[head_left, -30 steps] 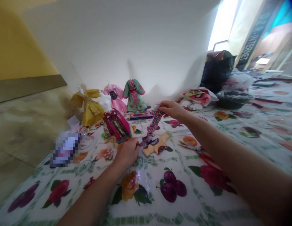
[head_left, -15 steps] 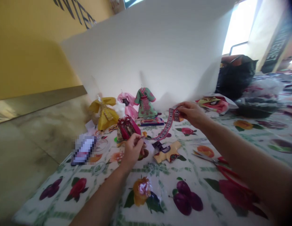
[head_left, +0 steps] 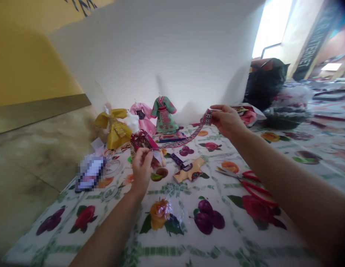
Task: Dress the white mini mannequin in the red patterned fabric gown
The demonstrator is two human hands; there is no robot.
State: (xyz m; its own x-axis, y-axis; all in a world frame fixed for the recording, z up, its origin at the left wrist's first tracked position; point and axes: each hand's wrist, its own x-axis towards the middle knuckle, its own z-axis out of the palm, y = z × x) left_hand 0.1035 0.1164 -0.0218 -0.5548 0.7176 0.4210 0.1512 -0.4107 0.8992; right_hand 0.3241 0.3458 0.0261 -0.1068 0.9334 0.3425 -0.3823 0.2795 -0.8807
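Note:
A patterned red, black and white ribbon (head_left: 186, 141) hangs in a curve between my two hands. My left hand (head_left: 142, 166) pinches its left end, together with a small pale piece, in front of the dark red doll dress (head_left: 143, 141). My right hand (head_left: 227, 120) is raised at the right with the folded other end between thumb and fingers. Below the ribbon a small cream garment piece (head_left: 189, 170) lies flat, a dark purple strip (head_left: 177, 161) touching its upper left. Red-handled scissors (head_left: 244, 179) lie partly open beneath my right forearm.
Yellow (head_left: 116, 129), pink (head_left: 144, 115) and green (head_left: 163, 115) doll dresses stand before a white board (head_left: 161, 48). Folded fabric (head_left: 172, 137) lies by the green one. A blurred phone (head_left: 90, 174) is at left, a black bag (head_left: 265, 83) at back right.
My hands have moved apart, drawing the ribbon into a longer, shallower curve. The view has shifted, so the table's objects appear farther left.

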